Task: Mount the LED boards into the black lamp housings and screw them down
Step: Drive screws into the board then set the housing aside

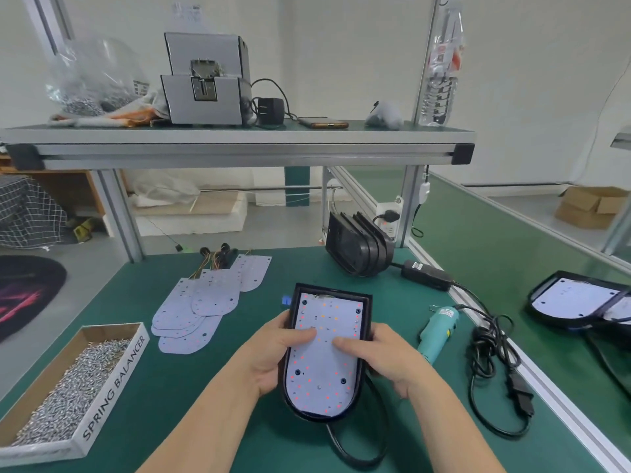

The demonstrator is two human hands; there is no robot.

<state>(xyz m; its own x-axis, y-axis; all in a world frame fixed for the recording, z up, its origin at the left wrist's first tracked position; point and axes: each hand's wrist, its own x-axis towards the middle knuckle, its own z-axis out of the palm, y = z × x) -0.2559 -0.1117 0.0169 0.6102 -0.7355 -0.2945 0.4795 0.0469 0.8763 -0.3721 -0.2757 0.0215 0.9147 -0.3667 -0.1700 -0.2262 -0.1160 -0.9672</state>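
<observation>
Head view, the only one I get. The black lamp housing (366,310) lies flat on the green table (211,404), centre front, rounded end toward me. The LED board (324,367) sits inside it, face up, red and orange dots showing.

The left hand (273,351) grips the housing's left side, fingers wrapped under the rim, thumb (305,333) pressed flat on the board. The right hand (380,353) grips the right side the same way, thumb (343,343) on the board. A black cable (358,452) loops out from under the near end.

The spare LED boards (194,312) are fanned in a pile left of the housing, wires at their far end. A cardboard tray (112,380) of screws (65,387) sits at front left. The teal electric screwdriver (437,327) lies just right of the right hand, its cord coiled beside it. The empty housings (358,249) stand stacked on edge at the back. On the right-hand belt, more housings (577,298) with boards in them. On the upper shelf (239,145) there is a grey machine (205,80), a phone (322,123) and a plastic bag (88,73).
</observation>
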